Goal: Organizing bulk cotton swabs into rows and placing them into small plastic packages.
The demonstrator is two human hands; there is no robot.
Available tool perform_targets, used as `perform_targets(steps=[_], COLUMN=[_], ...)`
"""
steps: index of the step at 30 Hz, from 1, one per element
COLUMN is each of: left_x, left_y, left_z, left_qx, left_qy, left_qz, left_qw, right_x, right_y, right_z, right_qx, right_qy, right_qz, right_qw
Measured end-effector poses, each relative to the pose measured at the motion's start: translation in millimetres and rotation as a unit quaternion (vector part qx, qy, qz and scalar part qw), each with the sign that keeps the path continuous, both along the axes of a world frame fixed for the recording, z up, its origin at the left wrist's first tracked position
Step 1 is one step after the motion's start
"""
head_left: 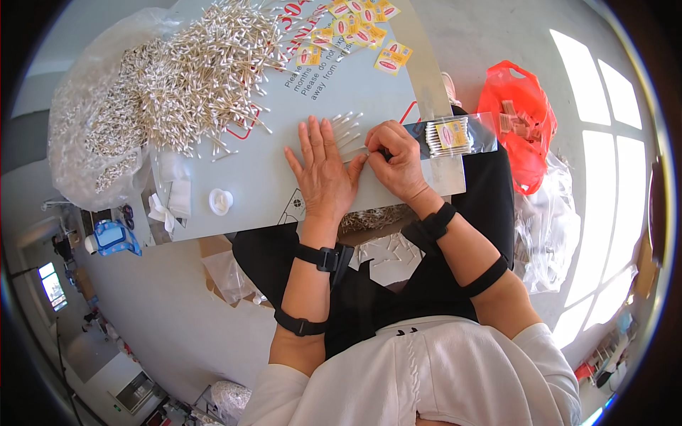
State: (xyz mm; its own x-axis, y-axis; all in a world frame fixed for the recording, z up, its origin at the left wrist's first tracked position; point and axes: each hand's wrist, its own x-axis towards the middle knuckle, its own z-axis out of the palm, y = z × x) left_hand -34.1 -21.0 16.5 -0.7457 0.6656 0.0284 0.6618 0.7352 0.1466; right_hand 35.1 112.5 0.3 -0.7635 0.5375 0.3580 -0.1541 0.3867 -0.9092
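Note:
My left hand (323, 174) lies flat, fingers spread, on a small row of cotton swabs (346, 128) on the grey board (270, 184) across my lap. My right hand (398, 160) is curled beside it, fingertips pinching the end of a clear plastic sleeve (455, 136) that holds a bundle of swabs and a yellow label. The sleeve lies on the board's right side.
A large heap of loose cotton swabs (192, 71) covers the board's far left, spilling from a clear bag (92, 121). Yellow-and-red labels (362, 28) lie at the far edge. A small white cap (221, 201) sits near the left. A red plastic bag (522, 121) lies on the floor at right.

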Motion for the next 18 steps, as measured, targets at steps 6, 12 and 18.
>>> perform_targets(steps=[6, 12, 18], left_x=[-3, -10, -12], left_y=[2, 3, 3], left_z=[0, -2, -3], left_qx=[0.001, 0.009, -0.001], left_qy=[-0.004, 0.007, 0.012], left_qz=[0.006, 0.001, 0.000], left_qw=[1.000, 1.000, 1.000], right_x=[-2, -2, -2], right_y=[-1, -1, -1], right_z=[1, 2, 2], right_qx=[0.000, 0.006, 0.008], right_qy=[0.010, 0.002, -0.004], right_qz=[-0.008, -0.003, -0.001], right_qw=[1.000, 1.000, 1.000])
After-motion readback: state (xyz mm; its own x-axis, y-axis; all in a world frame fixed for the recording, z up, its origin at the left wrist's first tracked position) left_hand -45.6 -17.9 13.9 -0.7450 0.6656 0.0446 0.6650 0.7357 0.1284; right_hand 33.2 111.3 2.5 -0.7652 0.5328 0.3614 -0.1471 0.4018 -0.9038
